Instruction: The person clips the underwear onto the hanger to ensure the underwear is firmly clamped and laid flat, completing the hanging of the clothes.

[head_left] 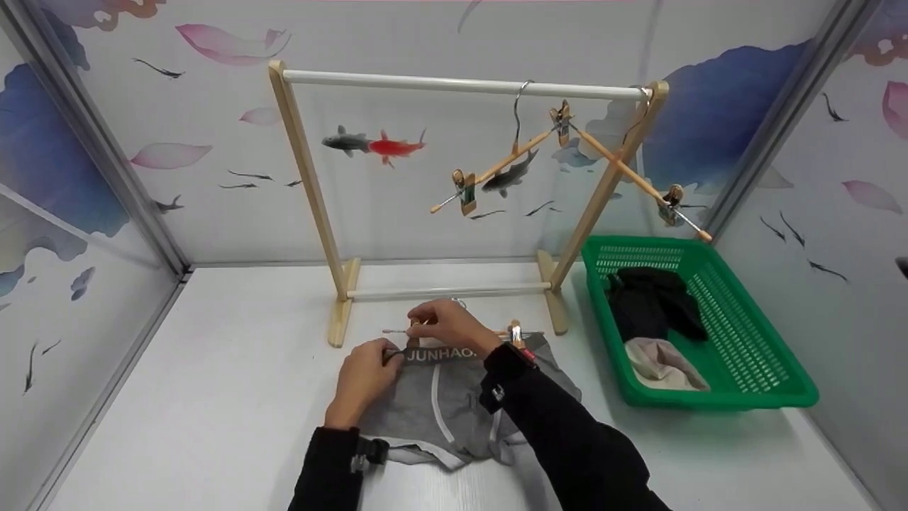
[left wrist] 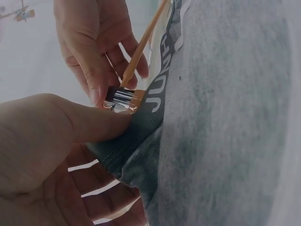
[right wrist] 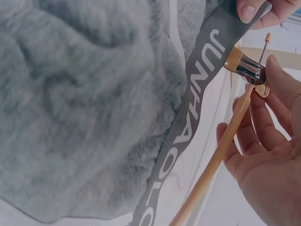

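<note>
Grey boxer briefs [head_left: 411,397] with a dark lettered waistband [right wrist: 190,113] lie on the white table. My left hand [head_left: 363,376] pinches the left corner of that waistband between thumb and fingers. Just beyond it, my right hand [head_left: 454,325] holds the hanger clip [right wrist: 249,68] by its end, thumb on one side and fingers on the other. The clip sits at one end of a wooden clip hanger [right wrist: 214,160] and meets the waistband's edge; how far its jaws grip the cloth is unclear. A second clip [head_left: 516,332] stands at the waistband's right part.
Behind the hands stands a wooden rack [head_left: 305,156] with a white top rail [head_left: 425,81]. Two clip hangers [head_left: 511,160] hang toward its right end. At the right, a green basket [head_left: 773,369] holds dark clothing [head_left: 656,301] and a beige cloth [head_left: 663,365].
</note>
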A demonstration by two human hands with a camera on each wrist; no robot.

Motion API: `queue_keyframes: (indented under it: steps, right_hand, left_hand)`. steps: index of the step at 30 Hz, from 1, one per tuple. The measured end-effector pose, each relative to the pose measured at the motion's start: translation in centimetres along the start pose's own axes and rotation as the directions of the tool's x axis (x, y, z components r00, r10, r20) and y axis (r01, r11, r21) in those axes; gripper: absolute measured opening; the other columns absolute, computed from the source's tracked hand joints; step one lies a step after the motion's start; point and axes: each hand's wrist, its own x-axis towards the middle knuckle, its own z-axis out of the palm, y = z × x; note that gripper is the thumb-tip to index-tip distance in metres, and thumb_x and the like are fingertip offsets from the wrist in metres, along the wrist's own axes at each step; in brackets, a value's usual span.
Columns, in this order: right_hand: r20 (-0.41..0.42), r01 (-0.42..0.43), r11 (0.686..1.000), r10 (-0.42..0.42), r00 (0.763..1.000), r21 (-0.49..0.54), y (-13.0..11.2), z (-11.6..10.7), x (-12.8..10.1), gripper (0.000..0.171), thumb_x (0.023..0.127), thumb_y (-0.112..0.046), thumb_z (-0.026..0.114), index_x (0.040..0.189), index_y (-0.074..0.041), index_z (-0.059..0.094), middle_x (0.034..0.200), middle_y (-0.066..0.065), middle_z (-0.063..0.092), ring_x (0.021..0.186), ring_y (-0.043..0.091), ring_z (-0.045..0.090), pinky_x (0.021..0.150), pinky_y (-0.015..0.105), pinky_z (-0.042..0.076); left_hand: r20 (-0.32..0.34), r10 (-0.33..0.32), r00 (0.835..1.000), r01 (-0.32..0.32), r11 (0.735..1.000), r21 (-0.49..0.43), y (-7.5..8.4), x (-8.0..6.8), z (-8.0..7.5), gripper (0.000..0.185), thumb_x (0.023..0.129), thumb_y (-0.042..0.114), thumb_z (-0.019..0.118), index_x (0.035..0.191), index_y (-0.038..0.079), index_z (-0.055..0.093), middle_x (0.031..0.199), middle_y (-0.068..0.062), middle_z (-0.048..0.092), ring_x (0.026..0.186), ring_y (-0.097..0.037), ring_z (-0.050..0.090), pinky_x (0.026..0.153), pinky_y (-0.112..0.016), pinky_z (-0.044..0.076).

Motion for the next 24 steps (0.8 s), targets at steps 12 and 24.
queue_keyframes:
  steps: [12,24]
  right_hand:
    - [0.014,0.074,0.993,-0.076,0.997,0.095,0.3,-0.4,-0.2,0.035,0.097,-0.019,0.071,0.124,0.002,0.068,0.106,0.008,0.073,0.098,0.020,0.068,0.090,0.034,0.051]
    - [-0.059,0.084,0.979,-0.074,0.996,0.185,1.1,-0.2,-0.7,0.024,0.095,-0.023,0.073,0.117,-0.014,0.074,0.102,-0.002,0.073,0.094,0.012,0.068,0.089,0.031,0.053]
  left_hand:
    - [0.005,0.021,1.000,-0.021,1.000,0.014,0.0,0.0,-0.1,0.006,0.090,0.008,0.072,0.093,0.003,0.076,0.089,-0.009,0.074,0.085,-0.031,0.071,0.077,-0.050,0.054]
    - [0.016,0.019,1.000,-0.019,1.000,0.007,0.0,0.0,0.1,0.005,0.092,0.006,0.069,0.089,0.005,0.074,0.086,-0.007,0.072,0.082,-0.029,0.069,0.075,-0.049,0.054]
